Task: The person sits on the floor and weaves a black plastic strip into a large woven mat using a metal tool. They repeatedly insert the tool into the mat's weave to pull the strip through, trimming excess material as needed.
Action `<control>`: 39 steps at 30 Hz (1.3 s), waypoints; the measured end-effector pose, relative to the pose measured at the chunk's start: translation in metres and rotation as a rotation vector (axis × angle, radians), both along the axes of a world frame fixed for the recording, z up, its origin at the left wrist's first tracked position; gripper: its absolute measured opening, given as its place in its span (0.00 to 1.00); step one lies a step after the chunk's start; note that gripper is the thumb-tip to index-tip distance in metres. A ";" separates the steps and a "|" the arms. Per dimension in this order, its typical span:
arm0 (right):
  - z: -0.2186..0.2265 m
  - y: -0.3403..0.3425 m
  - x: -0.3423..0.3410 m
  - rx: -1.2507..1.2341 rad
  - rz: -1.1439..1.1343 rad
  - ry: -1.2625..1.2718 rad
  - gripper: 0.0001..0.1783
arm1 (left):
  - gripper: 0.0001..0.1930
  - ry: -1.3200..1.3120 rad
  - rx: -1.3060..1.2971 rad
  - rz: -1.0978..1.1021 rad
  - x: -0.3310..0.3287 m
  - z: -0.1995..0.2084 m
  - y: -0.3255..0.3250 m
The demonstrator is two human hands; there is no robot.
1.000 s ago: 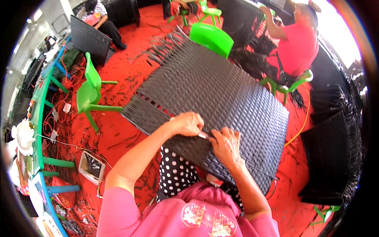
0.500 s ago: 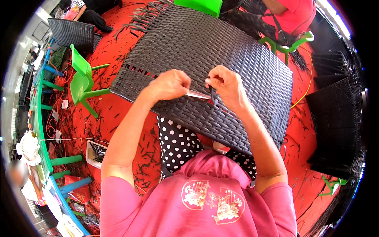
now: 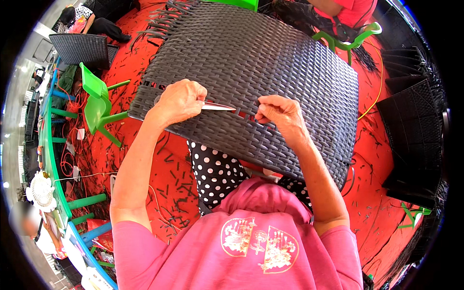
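The large black panel of flat woven plastic strips [image 3: 251, 58] lies across the seated person's lap, over black trousers with white polka dots [image 3: 215, 169], its near edge just in front of the pink short-sleeved shirt [image 3: 193, 256]. From here I can see a broken row of gaps [image 3: 240, 113] in the weave, red showing through them, and loose strip ends [image 3: 166, 21] fanning out at the far left corner.

The left hand [image 3: 182, 100] is closed around a slim, pointed silver metal tool [image 3: 220, 106], whose tip points right and reaches the gaps. The right hand [image 3: 282, 113] sits just beyond that tip, over the same row, thumb and fingers drawn together in a pinch; I cannot tell whether a thin black strip is caught between them.

Black scraps litter the red floor [image 3: 379, 212]. A bright green plastic chair [image 3: 99, 106] stands left of the panel, and farther left a small cream fan [image 3: 42, 191] is by a long green-edged desk [image 3: 59, 193]. At the upper right a co-worker in a red top [image 3: 356, 12] sits on another green chair [image 3: 344, 44]; dark woven pieces [image 3: 411, 130] stand along the right side.
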State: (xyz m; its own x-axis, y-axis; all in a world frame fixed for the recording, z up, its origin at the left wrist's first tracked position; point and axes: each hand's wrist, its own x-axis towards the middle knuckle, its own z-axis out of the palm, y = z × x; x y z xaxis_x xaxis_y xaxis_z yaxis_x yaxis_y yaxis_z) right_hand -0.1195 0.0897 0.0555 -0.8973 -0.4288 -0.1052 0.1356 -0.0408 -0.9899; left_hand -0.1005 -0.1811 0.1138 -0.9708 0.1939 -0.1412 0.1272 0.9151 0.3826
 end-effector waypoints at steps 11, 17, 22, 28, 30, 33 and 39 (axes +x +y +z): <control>0.004 -0.012 -0.003 0.502 0.021 0.267 0.12 | 0.08 -0.111 -0.039 -0.127 -0.028 -0.007 0.018; -0.014 -0.019 -0.011 0.568 0.101 0.193 0.08 | 0.08 -0.293 0.106 -0.072 -0.042 -0.021 0.007; -0.008 -0.027 -0.012 0.574 0.095 0.151 0.09 | 0.08 -0.161 0.046 -0.110 -0.036 -0.020 0.009; -0.008 -0.038 -0.017 0.670 0.127 0.204 0.09 | 0.09 -0.151 -0.121 -0.123 -0.037 -0.009 0.020; -0.006 -0.042 -0.017 0.681 0.138 0.189 0.08 | 0.09 -0.124 -0.121 -0.132 -0.035 -0.007 0.020; -0.009 -0.051 -0.012 0.644 0.082 0.285 0.07 | 0.09 -0.172 -0.082 -0.083 -0.037 -0.013 0.016; -0.012 -0.050 0.008 0.622 0.021 0.489 0.07 | 0.08 -0.223 0.130 -0.051 -0.034 -0.026 -0.001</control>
State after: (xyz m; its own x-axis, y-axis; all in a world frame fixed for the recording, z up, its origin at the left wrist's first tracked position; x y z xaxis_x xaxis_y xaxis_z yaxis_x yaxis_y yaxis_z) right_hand -0.1117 0.0396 0.0438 -0.8961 -0.4378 0.0733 -0.3263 0.5378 -0.7774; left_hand -0.1348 -0.1821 0.0878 -0.9067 0.2725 -0.3218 0.0713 0.8512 0.5200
